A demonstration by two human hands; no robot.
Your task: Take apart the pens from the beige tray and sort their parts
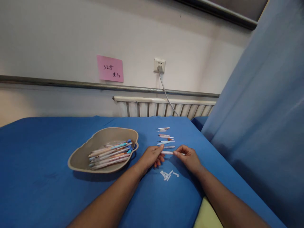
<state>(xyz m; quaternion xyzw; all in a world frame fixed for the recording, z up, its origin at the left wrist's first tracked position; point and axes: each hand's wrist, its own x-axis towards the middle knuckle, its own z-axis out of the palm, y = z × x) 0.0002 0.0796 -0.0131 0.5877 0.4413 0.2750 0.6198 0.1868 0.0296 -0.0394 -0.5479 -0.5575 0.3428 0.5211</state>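
Both hands met on one white pen barrel [167, 152] right of the tan tray [80, 158]; left hand [150, 157] fingers pinched its left end, right hand [188, 157] fingers its right; its long axis lay crosswise between them on the blue surface [42, 177]; both hands equally near.

A pink rectangular paper sticky note [110, 68] on the pale wall, just left of the white plastic wall socket [159, 65], carries the only writing in view. Its upper line, handwritten in dark ink, reads roughly "32" followed by a character resembling "才"; the lower line, set toward the side nearer the socket, holds two handwritten characters too small and loose to make out. The socket itself bears no readable marking, and any print on the pens lying below it is too small to read.
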